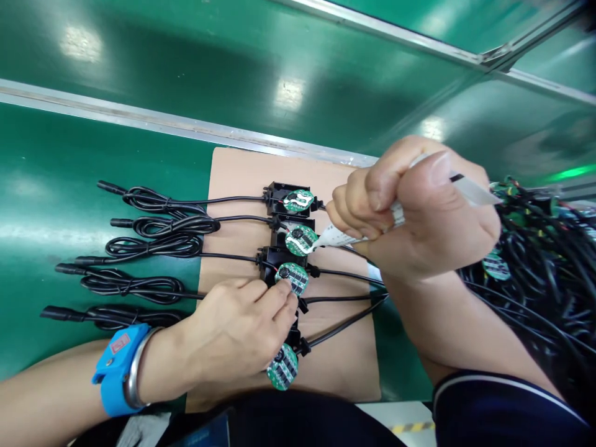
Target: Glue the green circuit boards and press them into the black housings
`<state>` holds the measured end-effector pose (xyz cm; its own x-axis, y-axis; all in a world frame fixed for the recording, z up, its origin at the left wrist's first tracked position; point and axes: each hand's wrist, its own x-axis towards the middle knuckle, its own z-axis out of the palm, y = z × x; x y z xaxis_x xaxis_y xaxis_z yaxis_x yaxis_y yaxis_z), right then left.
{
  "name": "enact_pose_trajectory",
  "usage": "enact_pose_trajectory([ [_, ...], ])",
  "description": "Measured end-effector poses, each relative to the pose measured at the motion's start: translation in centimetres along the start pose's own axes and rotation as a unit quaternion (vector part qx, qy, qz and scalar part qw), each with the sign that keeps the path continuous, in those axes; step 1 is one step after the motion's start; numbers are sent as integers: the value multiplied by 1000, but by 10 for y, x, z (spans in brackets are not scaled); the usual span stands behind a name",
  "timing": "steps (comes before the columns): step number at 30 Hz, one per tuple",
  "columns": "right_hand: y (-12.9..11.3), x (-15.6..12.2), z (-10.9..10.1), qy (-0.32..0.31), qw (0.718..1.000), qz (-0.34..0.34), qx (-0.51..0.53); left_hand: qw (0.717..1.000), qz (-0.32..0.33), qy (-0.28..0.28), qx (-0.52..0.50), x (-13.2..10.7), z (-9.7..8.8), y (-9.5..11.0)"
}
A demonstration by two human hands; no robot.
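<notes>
My right hand [419,211] is closed around a white squeeze tube [338,236], its nozzle tip at the edge of a round green circuit board [298,241] that bears a white paste line. Above it, another round board [298,200] carries a looped bead of white paste. My left hand [242,323] is closed, its fingertips at the lower edge of a third board [293,277] with no paste visible on it. What lies under the curled fingers is hidden. Nearest me sits one more board [282,367]. The boards rest at black housings [289,192] in a column.
A tan cardboard sheet [339,372] lies under the housings on the green table [41,149]. Several coiled black cables [153,242] extend left. At right is a heap of black cables and boards [535,273]. A metal strip [186,127] runs behind. My left wrist wears a blue strap [121,366].
</notes>
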<state>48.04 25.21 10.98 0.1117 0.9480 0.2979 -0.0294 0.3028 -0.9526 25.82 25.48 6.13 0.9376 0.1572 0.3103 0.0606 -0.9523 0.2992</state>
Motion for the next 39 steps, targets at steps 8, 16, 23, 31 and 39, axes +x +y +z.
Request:
enact_pose_trajectory([
  [8, 5, 1, -1, 8, 1000, -8, -7, 1000, 3, -14, 7, -2, 1, 0],
  [16, 17, 10, 9, 23, 998, -54, 5, 1000, 7, -20, 10, -1, 0, 1],
  [23, 21, 11, 5, 46, 996, -70, 9, 1000, 21, -16, 14, -2, 2, 1],
  [31, -25, -24, 32, 85, 993, 71, 53, 997, 57, -29, 31, -5, -1, 11],
  [39, 2, -29, 51, 26, 988, 104, 109, 995, 69, -25, 66, -6, 1, 15],
])
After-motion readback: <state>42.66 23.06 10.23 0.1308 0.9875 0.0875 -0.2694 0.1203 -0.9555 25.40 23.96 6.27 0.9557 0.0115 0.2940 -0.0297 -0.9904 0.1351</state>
